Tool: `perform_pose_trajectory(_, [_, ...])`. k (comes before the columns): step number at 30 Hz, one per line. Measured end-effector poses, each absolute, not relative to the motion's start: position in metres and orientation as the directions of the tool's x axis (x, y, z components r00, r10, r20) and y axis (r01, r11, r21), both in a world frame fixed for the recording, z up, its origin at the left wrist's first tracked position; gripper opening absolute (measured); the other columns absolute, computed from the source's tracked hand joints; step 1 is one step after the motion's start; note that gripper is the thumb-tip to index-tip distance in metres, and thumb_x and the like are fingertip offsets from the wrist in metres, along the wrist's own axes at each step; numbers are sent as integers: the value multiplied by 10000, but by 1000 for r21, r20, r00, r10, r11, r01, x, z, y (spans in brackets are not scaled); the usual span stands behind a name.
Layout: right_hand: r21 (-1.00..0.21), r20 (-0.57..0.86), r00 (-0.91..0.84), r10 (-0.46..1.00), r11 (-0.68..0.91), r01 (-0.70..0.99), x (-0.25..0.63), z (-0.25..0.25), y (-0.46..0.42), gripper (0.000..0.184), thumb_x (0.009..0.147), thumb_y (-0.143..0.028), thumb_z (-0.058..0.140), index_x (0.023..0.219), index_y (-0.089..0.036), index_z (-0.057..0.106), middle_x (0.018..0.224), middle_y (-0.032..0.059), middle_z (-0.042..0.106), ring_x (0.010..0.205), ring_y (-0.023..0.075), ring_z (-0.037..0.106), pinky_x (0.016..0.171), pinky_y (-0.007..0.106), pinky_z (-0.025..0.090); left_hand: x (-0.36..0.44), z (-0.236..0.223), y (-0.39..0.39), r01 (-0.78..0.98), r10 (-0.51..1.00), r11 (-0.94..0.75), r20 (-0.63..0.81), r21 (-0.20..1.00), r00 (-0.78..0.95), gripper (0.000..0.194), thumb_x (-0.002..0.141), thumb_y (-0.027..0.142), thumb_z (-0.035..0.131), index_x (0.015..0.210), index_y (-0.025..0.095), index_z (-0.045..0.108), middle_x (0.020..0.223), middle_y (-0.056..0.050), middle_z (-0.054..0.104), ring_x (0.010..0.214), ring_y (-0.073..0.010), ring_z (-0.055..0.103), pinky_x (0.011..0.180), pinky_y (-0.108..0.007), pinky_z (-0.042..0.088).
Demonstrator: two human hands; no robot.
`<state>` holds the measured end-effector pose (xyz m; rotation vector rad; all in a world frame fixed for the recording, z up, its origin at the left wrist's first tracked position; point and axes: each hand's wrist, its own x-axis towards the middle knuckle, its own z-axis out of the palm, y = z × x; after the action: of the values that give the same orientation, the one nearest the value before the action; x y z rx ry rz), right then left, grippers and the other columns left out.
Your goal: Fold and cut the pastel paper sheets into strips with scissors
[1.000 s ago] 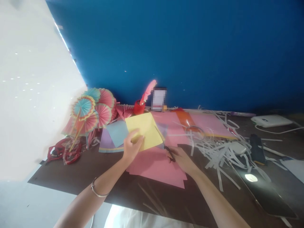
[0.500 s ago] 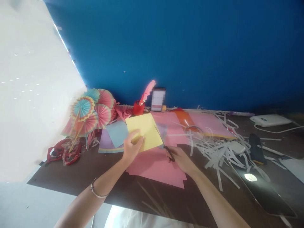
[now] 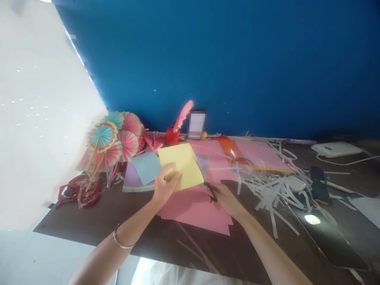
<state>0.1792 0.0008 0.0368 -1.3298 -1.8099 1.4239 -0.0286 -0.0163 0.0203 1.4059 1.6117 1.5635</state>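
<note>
A sheet of yellow paper (image 3: 185,162) is pinched at its lower left side by my left hand (image 3: 166,184), thumb on top. My right hand (image 3: 222,198) is closed round the dark handles of a pair of scissors (image 3: 211,191). Their blades run along the right edge of the yellow sheet; whether they are apart there I cannot tell. Pink paper sheets (image 3: 192,211) lie under both hands. Just left of the yellow paper rest a light blue sheet (image 3: 146,167) and a purple one (image 3: 130,176).
Folded paper fans (image 3: 103,136) stand at the back left, beside a red holder (image 3: 172,135). White paper strips (image 3: 276,190) are heaped on the right, near a dark phone (image 3: 332,237) and a white device (image 3: 337,149). A blue wall (image 3: 222,59) bounds the table (image 3: 118,217).
Both hands, the scissors and the yellow paper stay almost where they were. The whole view has shifted slightly, with the right-hand things moving a little left in the picture.
</note>
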Motion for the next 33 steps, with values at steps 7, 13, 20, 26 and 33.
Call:
perform_pose_trajectory(7, [-927,-195,-424,884,-26,373,181,37,1,241,748,-358,473,588,-180,452,561,-19,466,541,111,425,495,226,303,-28,20,-17,347,898,-203,315,916,-306,283,735,310,617,990,187,627,1092,-79,634,1074,-218,562,934,-354,439])
perform_pose_trajectory(13, [-939,-166,-428,889,-11,343,181,35,2,277,765,-379,470,573,-181,446,539,-22,452,532,113,426,517,235,332,-28,20,-17,361,899,-193,311,913,-307,296,735,325,615,992,178,627,1095,-77,635,1068,-218,565,908,-341,458])
perform_pose_trajectory(20, [-975,-67,-473,879,44,219,183,33,4,379,806,-462,491,552,-181,466,532,-8,487,538,124,456,563,258,376,-27,18,-18,372,911,-220,326,902,-253,293,726,343,623,975,189,636,1076,-68,644,1050,-215,576,902,-344,462])
perform_pose_trajectory(26, [-971,-26,-483,875,93,220,184,32,4,457,823,-519,456,529,-174,515,524,0,510,522,117,437,560,256,377,-25,20,-21,361,919,-215,313,908,-239,310,725,362,625,977,181,637,1084,-78,641,1051,-219,576,899,-344,464])
perform_pose_trajectory(33, [-987,-9,-397,918,54,149,186,32,0,469,780,-594,469,617,-182,623,576,22,599,613,183,561,610,289,456,-19,22,-30,368,923,-258,340,893,-178,279,727,347,624,959,192,639,1023,-67,665,992,-205,604,851,-320,486])
